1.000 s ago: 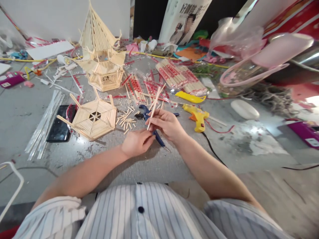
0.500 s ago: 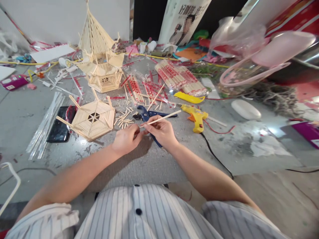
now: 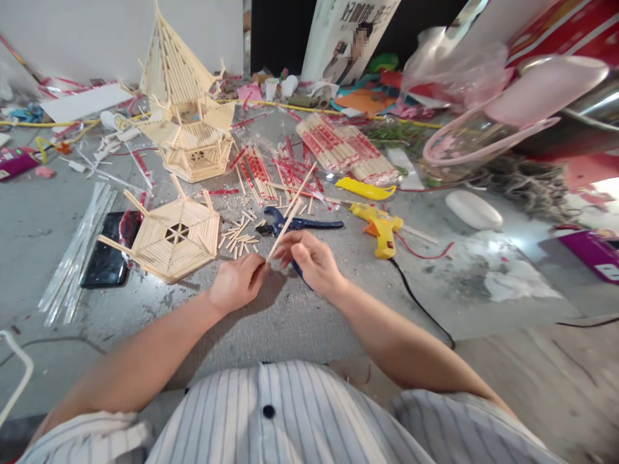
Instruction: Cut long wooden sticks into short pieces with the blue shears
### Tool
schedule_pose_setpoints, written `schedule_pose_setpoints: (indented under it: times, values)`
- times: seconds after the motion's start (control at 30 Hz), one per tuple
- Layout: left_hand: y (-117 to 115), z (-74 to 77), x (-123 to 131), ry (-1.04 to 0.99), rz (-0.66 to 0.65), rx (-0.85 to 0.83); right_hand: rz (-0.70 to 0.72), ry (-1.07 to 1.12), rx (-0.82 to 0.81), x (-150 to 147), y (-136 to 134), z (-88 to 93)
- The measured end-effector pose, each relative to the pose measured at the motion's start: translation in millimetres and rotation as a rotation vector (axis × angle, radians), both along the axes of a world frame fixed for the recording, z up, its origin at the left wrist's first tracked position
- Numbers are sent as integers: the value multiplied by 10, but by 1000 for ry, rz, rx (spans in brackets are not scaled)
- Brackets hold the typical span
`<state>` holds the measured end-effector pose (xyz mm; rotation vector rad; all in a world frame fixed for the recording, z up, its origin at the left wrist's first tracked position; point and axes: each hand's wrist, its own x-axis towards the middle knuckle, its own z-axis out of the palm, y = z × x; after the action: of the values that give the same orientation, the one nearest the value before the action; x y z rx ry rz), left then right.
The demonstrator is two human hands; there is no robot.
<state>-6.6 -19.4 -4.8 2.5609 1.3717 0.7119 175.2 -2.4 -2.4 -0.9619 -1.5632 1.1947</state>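
My left hand (image 3: 238, 281) is closed on the lower end of a thin wooden stick (image 3: 285, 227), which slants up to the right. Beside it, my right hand (image 3: 312, 261) has its fingers loosely apart, close to the stick and not wrapped round it. Blue-handled cutters (image 3: 314, 224) lie just beyond, one handle partly hidden behind my right hand. Short cut sticks (image 3: 239, 235) are scattered beyond my left hand. To the left sits a hexagonal stick frame (image 3: 206, 240) with upright sticks at its corners.
A stick pagoda (image 3: 181, 84) stands at the back left. Wrapped chopsticks (image 3: 329, 145), a yellow-handled saw (image 3: 365, 189) and a yellow glue gun (image 3: 382, 229) with a black cord lie right of centre. A black phone (image 3: 107, 258) lies at left, a white oval object (image 3: 474, 210) at right.
The stick has swung from nearly level to steeply slanted. My right hand has let go of it and opened. The view has shifted slightly.
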Motion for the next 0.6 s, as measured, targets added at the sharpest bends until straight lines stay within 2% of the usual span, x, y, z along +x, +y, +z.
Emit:
schedule_pose_setpoints:
  times: [0.07,0.1,0.2,0.23,0.33,0.4,0.5,0.6]
  values:
    - [8,15,2,-58,-3,3,-135,-70,59,50,148,130]
    - [10,21,5,-75,-18,14,-190,-184,89,61,255,208]
    - [-3,29,21,-76,-109,78,-271,-733,258,13,671,392]
    - [-12,29,26,-68,-147,102,-256,-864,302,-25,823,412]
    - [-36,18,29,-53,-237,146,-162,-1111,327,-145,1234,336]
    - [-39,8,20,-58,-262,158,-103,-1251,284,-183,1429,237]
    - [-20,1,9,-56,-265,169,-151,-1356,216,-153,1585,154]
    - [9,9,13,-41,-273,166,-221,-1353,180,-100,1627,174]
